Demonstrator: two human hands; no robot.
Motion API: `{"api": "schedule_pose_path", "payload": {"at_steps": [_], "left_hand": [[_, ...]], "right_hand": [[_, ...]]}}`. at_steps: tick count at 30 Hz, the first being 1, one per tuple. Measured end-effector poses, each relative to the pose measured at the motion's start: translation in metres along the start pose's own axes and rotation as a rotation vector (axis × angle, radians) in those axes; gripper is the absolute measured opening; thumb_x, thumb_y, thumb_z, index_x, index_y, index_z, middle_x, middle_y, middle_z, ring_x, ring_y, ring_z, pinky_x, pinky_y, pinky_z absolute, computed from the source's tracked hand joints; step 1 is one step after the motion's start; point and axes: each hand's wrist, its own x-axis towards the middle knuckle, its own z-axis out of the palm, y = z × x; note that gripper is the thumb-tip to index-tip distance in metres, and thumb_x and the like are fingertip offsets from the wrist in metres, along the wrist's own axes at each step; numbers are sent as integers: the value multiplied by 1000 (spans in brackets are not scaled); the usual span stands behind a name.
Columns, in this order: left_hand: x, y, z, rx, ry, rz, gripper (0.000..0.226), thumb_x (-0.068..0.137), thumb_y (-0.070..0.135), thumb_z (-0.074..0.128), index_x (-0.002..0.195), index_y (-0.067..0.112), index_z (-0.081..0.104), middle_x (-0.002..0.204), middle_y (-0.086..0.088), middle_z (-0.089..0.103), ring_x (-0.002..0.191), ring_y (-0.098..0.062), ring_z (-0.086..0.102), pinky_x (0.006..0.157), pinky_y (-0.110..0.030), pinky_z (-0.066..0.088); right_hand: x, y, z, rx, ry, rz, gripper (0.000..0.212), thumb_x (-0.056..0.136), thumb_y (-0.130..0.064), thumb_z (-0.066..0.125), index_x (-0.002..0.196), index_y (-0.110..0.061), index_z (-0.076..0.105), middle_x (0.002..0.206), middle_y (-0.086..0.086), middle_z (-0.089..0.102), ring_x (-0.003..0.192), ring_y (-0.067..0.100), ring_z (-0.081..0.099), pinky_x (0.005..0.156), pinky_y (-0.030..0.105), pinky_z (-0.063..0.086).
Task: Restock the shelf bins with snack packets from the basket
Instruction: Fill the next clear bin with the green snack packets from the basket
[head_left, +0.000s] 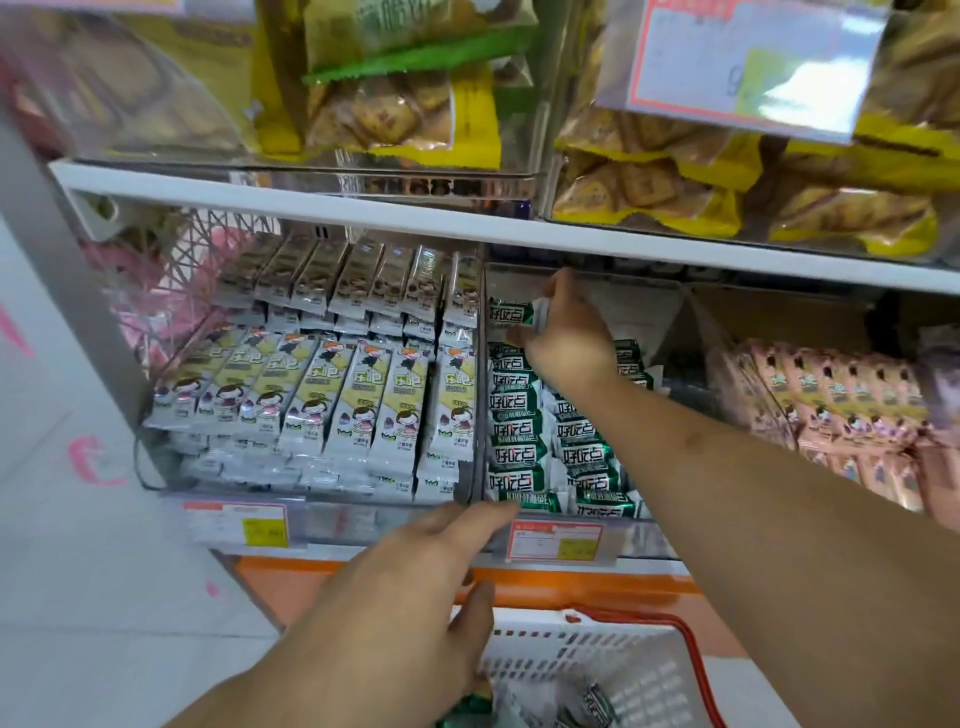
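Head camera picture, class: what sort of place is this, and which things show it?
Most likely a shop's snack aisle: price tags on the shelf edge, clear bins of identical green packets, and a shopping basket below.

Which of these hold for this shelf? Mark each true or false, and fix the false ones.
1. The right hand holds a green packet at the back of the middle bin. True.
2. The left hand is deep inside the pink packet bin. False: it reaches toward the front edge of the shelf, near the price tag.
3. The basket sits below the shelf, with a red handle. True.
4. The bin of white and yellow packets is right of the green ones. False: it is to their left.
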Motion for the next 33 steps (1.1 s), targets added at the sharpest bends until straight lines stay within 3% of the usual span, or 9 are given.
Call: {"api": "schedule_pose_path", "payload": {"at_steps": [8,15,18,20,22,24,28,30,33], "left_hand": [[-3,-3,0,-4,-34,14,63,103,42,51,151,62,15,133,31,45,97,-2,54,88,-23,51],[-12,-11,-4,-68,-115,17,65,102,40,58,150,63,22,119,23,58,90,-5,67,82,-30,57],[-19,-15,-6,-218,-145,-12,32,100,38,62,130,48,57,111,23,64,87,-9,71,81,-36,59],[-26,-21,-5,-200,-188,-51,11,98,38,64,107,39,69,100,19,71,89,-1,69,84,-31,57],[-35,-33,0,-43,-268,-94,14,98,45,63,101,35,72,99,16,73,92,-2,66,86,-31,56],[-43,-52,13,179,-357,-147,26,99,48,59,114,29,68,112,7,72,100,-13,65,87,-35,55],[-64,-94,49,372,-462,-361,57,99,44,57,144,12,44,134,-15,54,121,-32,54,100,-42,51],[-73,-104,63,414,-568,-451,67,102,35,53,155,7,24,153,-22,35,131,-38,49,105,-44,47],[-80,-106,72,390,-662,-518,89,103,35,55,162,2,-4,170,-21,-8,137,-36,50,104,-39,47]], "right_hand": [[-18,7,-19,64,-11,58,94,82,-61,82,146,-11,34,126,10,60,99,29,66,80,45,61],[-99,2,-75,195,29,-5,45,96,-40,73,121,-10,51,89,-1,60,80,19,61,70,36,50],[-163,-4,-99,359,-125,-126,10,102,-27,65,103,-19,59,82,1,61,74,19,58,73,41,51],[-206,-3,-103,310,-309,-241,10,101,-23,64,91,-25,62,76,0,66,73,23,64,70,44,55],[-243,6,-85,130,-584,-313,9,100,-27,64,92,-29,62,77,-3,67,72,17,64,68,44,56],[-276,20,-51,-108,-881,-318,5,101,-33,63,105,-31,60,85,-4,69,77,14,64,72,45,57],[-325,53,30,-427,-1265,-215,48,103,-20,59,148,-19,43,98,9,62,83,26,62,72,46,58],[-341,71,63,-452,-1328,-145,73,101,-9,58,163,-28,25,109,11,57,83,28,61,68,44,56],[-353,93,94,-518,-1237,-115,89,97,-10,62,164,-44,13,146,19,42,114,39,54,88,50,56]]}}
